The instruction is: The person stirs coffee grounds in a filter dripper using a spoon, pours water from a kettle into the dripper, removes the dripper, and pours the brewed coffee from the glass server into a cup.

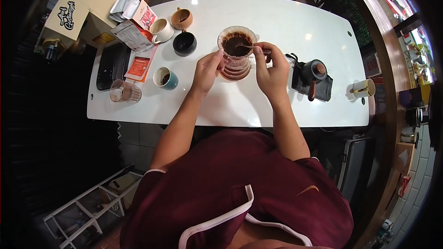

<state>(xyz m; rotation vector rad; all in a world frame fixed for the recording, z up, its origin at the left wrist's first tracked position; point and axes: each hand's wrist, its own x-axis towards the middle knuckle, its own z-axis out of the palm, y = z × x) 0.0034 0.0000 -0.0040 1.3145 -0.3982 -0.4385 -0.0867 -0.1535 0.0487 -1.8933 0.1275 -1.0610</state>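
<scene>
A clear coffee dripper (251, 35) with dark wet coffee grounds (234, 45) inside sits on a glass server (235, 74) near the middle of the table. My left hand (207, 71) is closed on the dripper's near left side, thumb and fingers against it. In my right hand (273, 70) a small spoon (248, 46) is pinched, its tip down in the grounds. Part of the server is hidden behind my fingers. To the right of my right hand, a dark gooseneck kettle (314, 73) with a wooden handle rests on a black scale (325, 88).
On the white table (221, 106), a teal cup (170, 80), black cup (184, 44), white mug (161, 31) and brown cup (182, 18) stand left. A ribbed glass (125, 91), coffee bags (134, 34) and a grinder (83, 11) are farther left. Another mug (363, 88) stands at the right edge.
</scene>
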